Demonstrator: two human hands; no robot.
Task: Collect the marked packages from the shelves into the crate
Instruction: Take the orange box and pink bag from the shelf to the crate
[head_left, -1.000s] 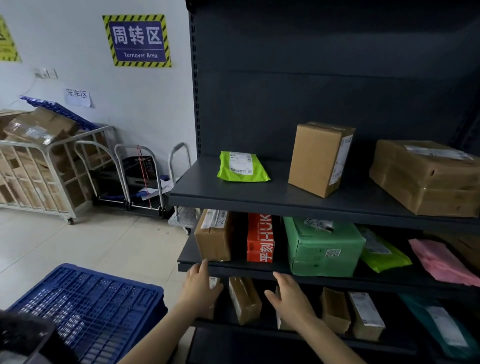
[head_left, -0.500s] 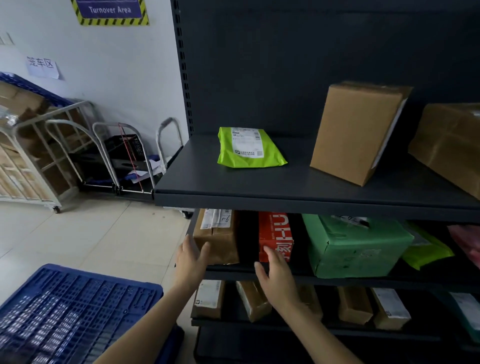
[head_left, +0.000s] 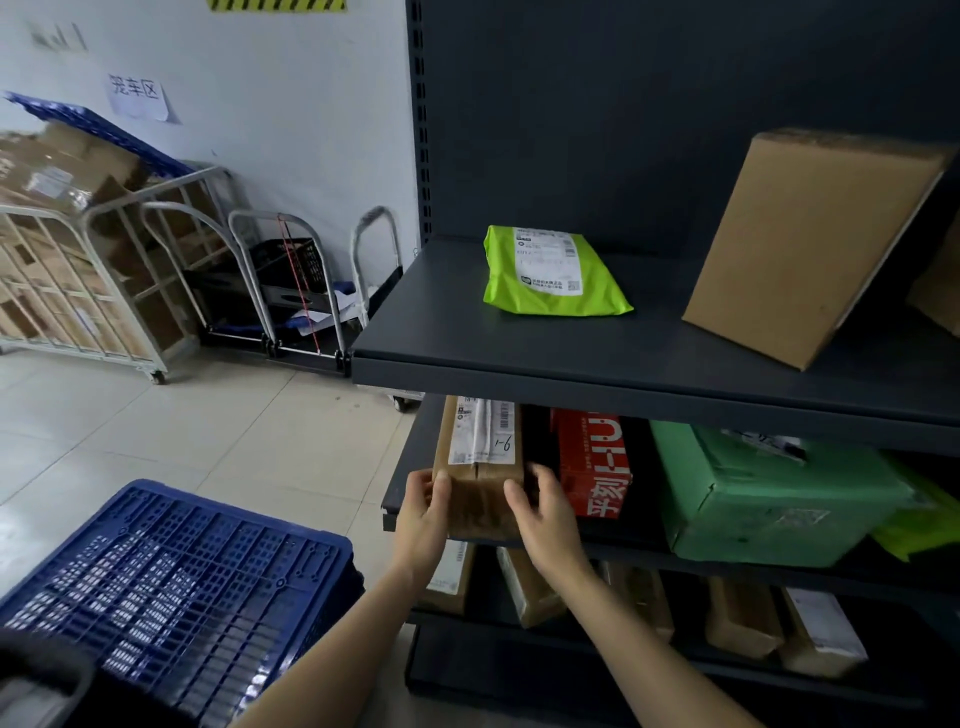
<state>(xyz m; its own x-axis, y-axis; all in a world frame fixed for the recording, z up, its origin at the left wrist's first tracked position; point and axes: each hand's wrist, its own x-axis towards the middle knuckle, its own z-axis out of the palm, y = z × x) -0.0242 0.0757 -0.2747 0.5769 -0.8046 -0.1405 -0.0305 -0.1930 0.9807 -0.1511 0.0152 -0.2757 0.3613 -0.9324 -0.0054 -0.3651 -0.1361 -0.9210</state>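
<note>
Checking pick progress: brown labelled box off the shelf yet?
No: brown box stands on middle shelf, left hand and right hand gripping it.

Narrow gap between brown package (head_left: 479, 493) and red box (head_left: 597, 467) — shelf (head_left: 649, 401) overhead

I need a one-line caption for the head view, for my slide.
The left hand and right hand grip the brown box on the middle shelf, blue crate nearby.

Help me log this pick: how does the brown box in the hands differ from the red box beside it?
The brown box is plain cardboard with a white shipping label; the red box carries large white print. The left hand and right hand grip the brown box at the shelf edge; no hand holds the red box. Both stand side by side on the same shelf.
</note>
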